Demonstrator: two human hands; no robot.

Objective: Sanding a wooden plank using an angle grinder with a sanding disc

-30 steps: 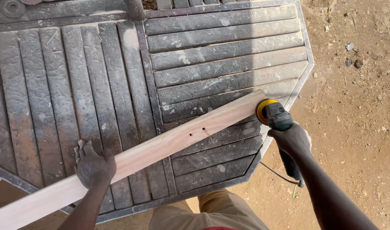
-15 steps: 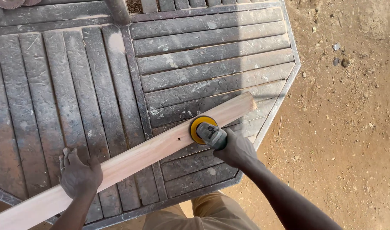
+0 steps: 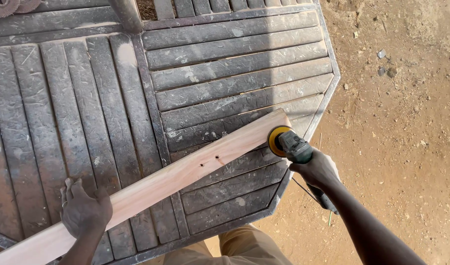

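While the left hand (image 3: 85, 211) presses flat, fingers spread, on the pale plank (image 3: 161, 184) lying across the slatted metal table (image 3: 234, 64), the plank could pivot; the right hand (image 3: 319, 169), fingers wrapped around the sander (image 3: 288, 145), pushes its far end.

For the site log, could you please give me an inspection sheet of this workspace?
Surface: dark slatted table, dusty and scuffed.
Job's things: pale plank lying diagonally, two small holes mid-length; sander, yellow disc at the plank's far end.
Clutter: two discs at the top-left corner.
Grips: left hand pressing the plank; right hand holding the sander.
Cables: thin cord below the sander.
Surroundings: bare dirt ground, small stones.
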